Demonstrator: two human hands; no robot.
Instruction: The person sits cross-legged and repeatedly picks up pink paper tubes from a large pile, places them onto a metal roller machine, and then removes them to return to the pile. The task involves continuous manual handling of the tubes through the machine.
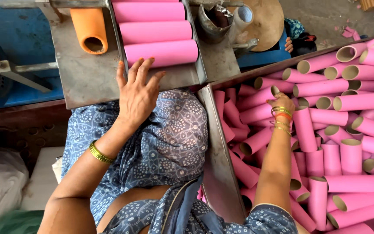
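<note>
Metal tray [87, 82] edge under left hand [136, 93], right hand [282, 104] among crowded pink tubes [351, 130]

At twelve o'clock from the left hand [136, 93], three pink tubes [161, 53] fill the metal tray [195, 65] from wall to wall, leaving only a bare strip along its near edge. At eleven o'clock the flat steel plate [83, 78] is open, apart from an orange tube [90, 30] at its far end. Around the right hand [281, 104], loose pink tubes [351, 130] crowd the bin [215, 151] from one to six o'clock, with no bare floor showing between them.
</note>
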